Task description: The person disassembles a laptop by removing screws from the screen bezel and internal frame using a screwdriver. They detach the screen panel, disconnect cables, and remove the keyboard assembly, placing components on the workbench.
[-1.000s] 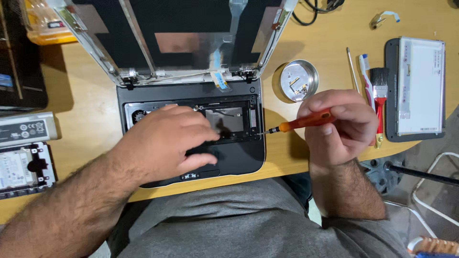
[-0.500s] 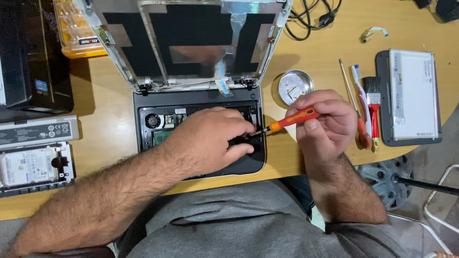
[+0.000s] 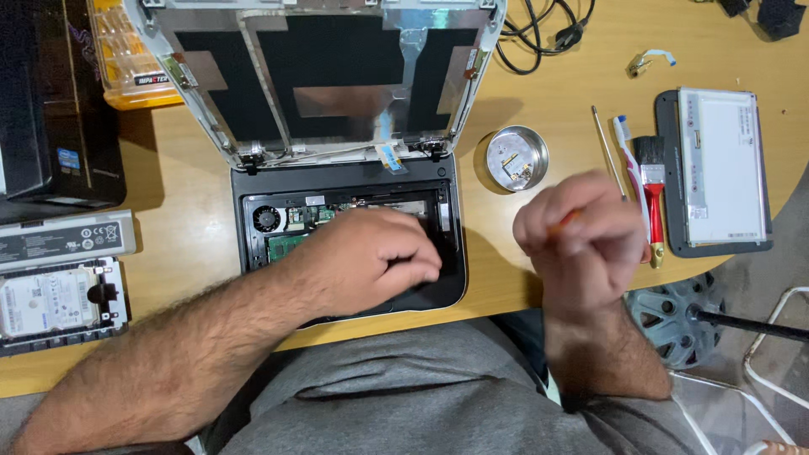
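The left hand (image 3: 366, 257) lies flat, fingers loosely curled, hiding much of the opened laptop base (image 3: 278, 221) on the counter (image 3: 194, 194). The blurred right hand (image 3: 581, 236) closes around an orange screwdriver (image 3: 570, 219), mostly hidden, just beside the base

On my feed, a round metal tin (image 3: 511, 158) sits just right of the work, with a thin rod (image 3: 605, 139), a toothbrush (image 3: 624, 139) and a red-handled brush (image 3: 651, 185) lying side by side past it. A bare screen panel (image 3: 716, 168) lies at the table's (image 3: 185, 227) right edge, a small clip (image 3: 647, 61) above it. Black cables (image 3: 539, 34) coil up top. Left, I see a hard drive (image 3: 55, 299), a grey battery (image 3: 63, 240), a black box (image 3: 46, 101) and an orange case (image 3: 126, 59).
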